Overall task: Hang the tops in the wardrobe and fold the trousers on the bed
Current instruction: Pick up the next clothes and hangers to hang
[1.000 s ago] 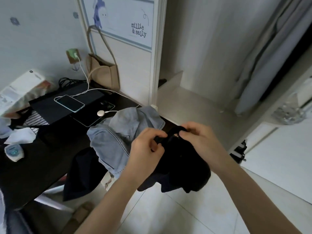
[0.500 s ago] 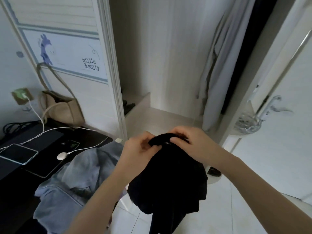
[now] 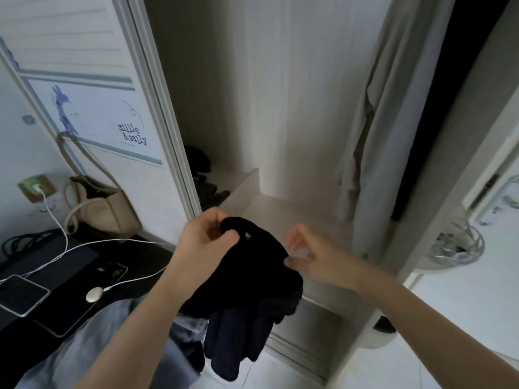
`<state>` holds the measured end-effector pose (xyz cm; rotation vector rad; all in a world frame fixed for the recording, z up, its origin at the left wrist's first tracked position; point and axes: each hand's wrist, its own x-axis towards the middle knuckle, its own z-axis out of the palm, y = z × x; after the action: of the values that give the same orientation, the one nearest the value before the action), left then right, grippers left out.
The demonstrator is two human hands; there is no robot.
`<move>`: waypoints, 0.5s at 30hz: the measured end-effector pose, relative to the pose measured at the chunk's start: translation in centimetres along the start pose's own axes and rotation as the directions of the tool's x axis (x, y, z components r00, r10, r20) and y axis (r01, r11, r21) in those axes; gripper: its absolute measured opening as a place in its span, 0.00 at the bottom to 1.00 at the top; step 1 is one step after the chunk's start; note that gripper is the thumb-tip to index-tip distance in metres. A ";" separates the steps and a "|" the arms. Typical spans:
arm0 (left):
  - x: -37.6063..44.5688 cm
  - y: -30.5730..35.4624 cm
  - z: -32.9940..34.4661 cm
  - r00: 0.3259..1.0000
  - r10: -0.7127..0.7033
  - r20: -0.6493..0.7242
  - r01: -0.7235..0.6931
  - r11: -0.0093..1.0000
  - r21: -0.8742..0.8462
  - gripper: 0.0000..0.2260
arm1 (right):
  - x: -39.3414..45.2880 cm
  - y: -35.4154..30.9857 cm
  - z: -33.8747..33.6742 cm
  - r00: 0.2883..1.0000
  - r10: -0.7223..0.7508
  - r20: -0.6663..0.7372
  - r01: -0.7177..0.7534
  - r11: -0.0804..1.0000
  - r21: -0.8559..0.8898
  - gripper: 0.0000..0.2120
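A black garment (image 3: pixel 252 279) hangs bunched in front of the open wardrobe (image 3: pixel 280 209). My left hand (image 3: pixel 206 240) grips its top edge at the neckline. Just to the right of the cloth, my right hand (image 3: pixel 306 251) hovers with loosely curled fingers that hold nothing; its fingertips are at the garment's right edge. A light blue denim piece (image 3: pixel 92 343) lies under my left forearm on the dark desk (image 3: pixel 70 276). A pale garment (image 3: pixel 373 153) hangs inside the wardrobe at the right.
The wardrobe's sliding door (image 3: pixel 92 116) stands at the left with a beige bag (image 3: pixel 104 209) against it. A phone (image 3: pixel 19 293), white cables and a tablet lie on the desk. A dark item (image 3: pixel 199 161) sits on the wardrobe's left shelf. A glass bowl (image 3: pixel 455 245) stands at right.
My right hand has let go of the black garment's top edge and moved a little to the right. The view has risen further toward the wardrobe.
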<state>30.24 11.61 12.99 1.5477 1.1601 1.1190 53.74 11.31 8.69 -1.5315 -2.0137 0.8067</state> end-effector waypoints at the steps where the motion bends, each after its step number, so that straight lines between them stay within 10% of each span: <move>1: 0.6 0.1 -0.2 1.000 -0.008 0.007 0.009 0.998 -0.069 0.04 | 0.8 0.6 0.9 0.997 -0.005 0.080 0.011 0.997 -0.079 0.16; 7: 4.2 0.9 -3.8 0.998 0.057 0.039 -0.048 0.978 -0.205 0.03 | 6.3 2.8 3.4 0.995 -0.048 -0.093 0.039 0.995 -0.096 0.01; 15: 10.9 -3.6 -8.5 0.984 -0.087 -0.156 0.094 0.995 0.042 0.04 | 8.0 -1.7 -3.9 0.923 -0.091 -0.373 0.117 0.992 0.048 0.09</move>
<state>23.03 23.97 12.97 1.4507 1.3574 1.1729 53.22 19.31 12.90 -1.4024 -1.7512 0.4940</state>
